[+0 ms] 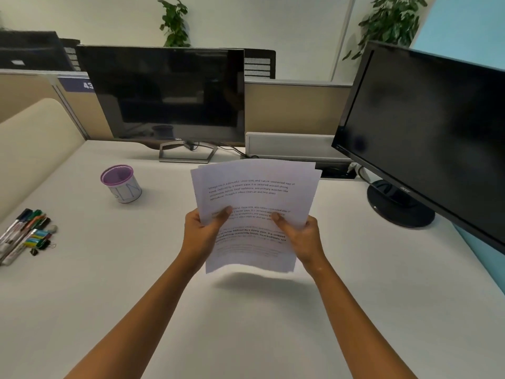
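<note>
A loose stack of printed white paper sheets (pixel 254 192) is held up above the white desk (pixel 136 283), its top edges slightly fanned. My left hand (pixel 200 231) grips the stack's left edge, thumb on the front. My right hand (pixel 300 236) grips the right edge, thumb also lying across the printed text. The bottom edge of the sheets hangs free and casts a shadow on the desk.
A purple mesh pen cup (pixel 121 184) stands at the left. Several markers and binder clips (pixel 24 233) lie near the left edge. A dark Dell monitor (pixel 164 94) stands behind, a black Acer monitor (pixel 426 138) at the right. A cubicle partition (pixel 295 108) closes the back.
</note>
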Tool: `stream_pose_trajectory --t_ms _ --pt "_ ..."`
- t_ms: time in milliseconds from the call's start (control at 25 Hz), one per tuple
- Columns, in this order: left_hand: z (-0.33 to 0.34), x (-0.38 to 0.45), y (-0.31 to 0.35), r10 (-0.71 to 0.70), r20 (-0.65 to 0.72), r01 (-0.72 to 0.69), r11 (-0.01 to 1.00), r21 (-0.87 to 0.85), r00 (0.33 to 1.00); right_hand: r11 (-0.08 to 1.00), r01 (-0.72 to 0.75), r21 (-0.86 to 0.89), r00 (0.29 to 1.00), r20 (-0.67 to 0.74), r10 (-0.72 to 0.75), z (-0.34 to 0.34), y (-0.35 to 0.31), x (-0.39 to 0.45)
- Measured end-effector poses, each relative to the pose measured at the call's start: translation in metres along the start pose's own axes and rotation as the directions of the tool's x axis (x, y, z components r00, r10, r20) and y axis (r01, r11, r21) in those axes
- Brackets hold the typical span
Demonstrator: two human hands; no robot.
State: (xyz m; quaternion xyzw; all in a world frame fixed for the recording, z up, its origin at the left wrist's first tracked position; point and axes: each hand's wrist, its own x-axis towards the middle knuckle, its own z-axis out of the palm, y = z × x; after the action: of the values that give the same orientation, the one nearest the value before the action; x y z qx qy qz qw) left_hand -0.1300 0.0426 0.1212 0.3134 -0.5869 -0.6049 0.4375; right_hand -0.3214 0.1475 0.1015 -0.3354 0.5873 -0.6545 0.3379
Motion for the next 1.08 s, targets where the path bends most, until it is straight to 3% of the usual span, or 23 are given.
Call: stream_pose_trajectory --t_ms 200,480,560,760,1080 --pt "-0.014 0.002 0.009 0.115 -0.004 -0.115 0.99 0.08 0.993 0.994 0.107 0.018 0.991 0.084 -0.108 0.002 -0.012 0.005" --pt "-0.018 -0.002 -0.016 -0.044 0.067 0.043 0.999 0.022 0.997 1.0 -0.011 0.018 0.997 0.072 0.01 -0.001 0.015 0.004" --pt "-0.016 -0.001 -0.017 -0.049 0.067 0.048 0.999 0.016 0.997 0.999 -0.041 0.036 0.998 0.051 0.039 0.001 0.017 0.005" --pt "-0.018 0.007 -0.015 -0.001 0.049 0.001 1.0 0.006 0.999 0.999 0.045 0.015 0.995 0.085 -0.047 0.004 0.012 0.01" --pt "-0.009 0.002 -0.038 -0.061 -0.022 0.062 0.997 0.046 0.998 0.999 -0.025 -0.023 0.998 0.065 0.027 0.004 0.033 0.009"
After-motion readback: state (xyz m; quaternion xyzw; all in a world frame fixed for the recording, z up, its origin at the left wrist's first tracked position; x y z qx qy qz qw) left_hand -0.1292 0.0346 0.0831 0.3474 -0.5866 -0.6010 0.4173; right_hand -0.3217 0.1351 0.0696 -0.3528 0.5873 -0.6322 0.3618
